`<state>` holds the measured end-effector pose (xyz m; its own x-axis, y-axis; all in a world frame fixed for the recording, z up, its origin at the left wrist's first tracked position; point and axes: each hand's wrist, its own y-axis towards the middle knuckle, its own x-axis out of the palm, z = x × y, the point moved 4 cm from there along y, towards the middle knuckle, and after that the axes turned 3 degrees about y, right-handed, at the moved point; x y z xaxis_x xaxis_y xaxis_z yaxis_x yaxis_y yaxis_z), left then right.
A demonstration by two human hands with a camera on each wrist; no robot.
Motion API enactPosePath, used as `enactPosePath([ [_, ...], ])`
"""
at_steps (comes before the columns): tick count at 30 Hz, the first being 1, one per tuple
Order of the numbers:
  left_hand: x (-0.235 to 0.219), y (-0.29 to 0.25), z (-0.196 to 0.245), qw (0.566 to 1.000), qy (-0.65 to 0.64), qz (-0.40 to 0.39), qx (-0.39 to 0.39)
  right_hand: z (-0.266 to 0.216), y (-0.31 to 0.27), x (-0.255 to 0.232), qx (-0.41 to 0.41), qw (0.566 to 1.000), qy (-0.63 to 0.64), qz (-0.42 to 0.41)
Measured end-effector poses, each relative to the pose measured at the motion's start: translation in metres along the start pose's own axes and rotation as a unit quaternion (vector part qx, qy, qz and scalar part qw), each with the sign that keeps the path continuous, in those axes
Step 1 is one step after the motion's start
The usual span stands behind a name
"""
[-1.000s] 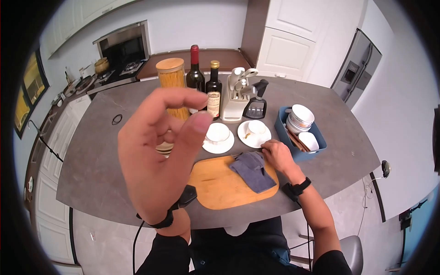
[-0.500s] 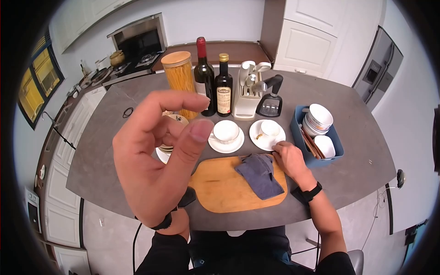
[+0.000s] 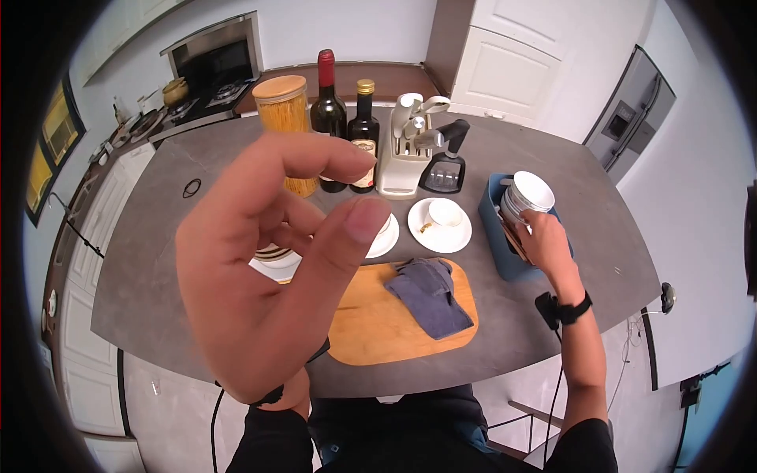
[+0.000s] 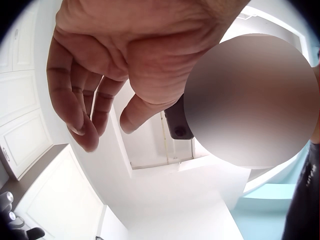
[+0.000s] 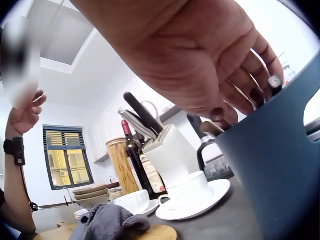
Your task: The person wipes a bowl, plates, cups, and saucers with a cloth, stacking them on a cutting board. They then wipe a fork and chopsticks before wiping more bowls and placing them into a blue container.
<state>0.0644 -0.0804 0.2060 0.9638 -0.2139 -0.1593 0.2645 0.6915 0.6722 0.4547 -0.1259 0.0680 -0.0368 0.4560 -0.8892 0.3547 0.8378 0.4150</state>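
Observation:
The left hand (image 3: pixel 276 260) is raised above the table's left part, fingers loosely curled, with a gap between thumb and index finger and nothing held. The left wrist view also shows this hand (image 4: pixel 125 65) free of any object. Over the blue bin (image 3: pixel 505 252) is the right hand (image 3: pixel 548 244), beside stacked white bowls (image 3: pixel 530 191). In the right wrist view, the fingers of the right hand (image 5: pixel 215 65) reach down at the bin's rim (image 5: pixel 270 125) among brown and metal handle ends (image 5: pixel 274 82); whether they grip any is unclear.
A wooden board (image 3: pixel 371 323) carries a grey cloth (image 3: pixel 434 296). Behind it stand a cup on a saucer (image 3: pixel 440 236) and another cup, partly hidden. Farther back are a pasta jar (image 3: pixel 282 110), two bottles (image 3: pixel 327 110), a knife block (image 3: pixel 398 169) and a black-handled tool (image 3: pixel 445 169).
The right hand has left the spot by the saucer and cloth and moved right, over the bin. The left hand stays raised with much the same finger pose. The head view has shifted slightly.

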Motion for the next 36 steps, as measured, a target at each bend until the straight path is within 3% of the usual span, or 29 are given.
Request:
enactPosePath([
  [3,0.001,0.0,0.0,1.0,0.0,0.01,0.003,0.022,0.014,0.025,0.026,0.984,-0.022,-0.173],
  [7,-0.003,-0.002,0.0,1.0,0.009,0.024,-0.001,0.033,0.031,0.038,-0.008,0.973,-0.031,-0.227],
  [9,-0.005,-0.001,0.001,1.0,-0.002,0.021,-0.011,0.037,0.04,0.045,-0.016,0.953,-0.024,-0.302],
  [12,-0.006,-0.001,-0.001,1.0,0.012,0.027,0.002,0.038,0.047,0.049,0.005,0.934,-0.015,-0.358],
  [16,-0.007,-0.001,-0.003,1.0,0.016,0.018,0.008,0.054,0.054,0.067,0.061,0.93,0.023,-0.361],
  [20,-0.011,0.0,-0.003,1.0,0.016,0.025,0.006,0.057,0.055,0.073,0.047,0.937,-0.019,-0.345],
  [23,-0.01,0.001,-0.005,1.0,0.006,0.024,0.01,0.039,0.049,0.05,0.058,0.94,0.019,-0.335],
  [26,-0.006,0.001,-0.006,1.0,0.001,0.013,0.015,0.031,0.045,0.031,0.076,0.943,0.077,-0.315],
  [28,-0.002,0.002,-0.006,1.0,0.002,0.005,0.018,0.033,0.042,0.018,0.13,0.938,0.125,-0.295],
  [33,0.021,0.008,-0.017,0.999,0.004,-0.025,-0.032,0.028,0.024,-0.008,0.165,0.929,0.186,-0.274],
  [34,0.028,0.011,-0.021,0.999,0.006,-0.026,-0.029,0.024,0.017,-0.01,0.18,0.911,0.261,-0.264],
  [36,0.051,0.014,-0.037,0.992,0.012,-0.103,-0.072,0.012,0.002,-0.014,0.194,0.886,0.338,-0.249],
])
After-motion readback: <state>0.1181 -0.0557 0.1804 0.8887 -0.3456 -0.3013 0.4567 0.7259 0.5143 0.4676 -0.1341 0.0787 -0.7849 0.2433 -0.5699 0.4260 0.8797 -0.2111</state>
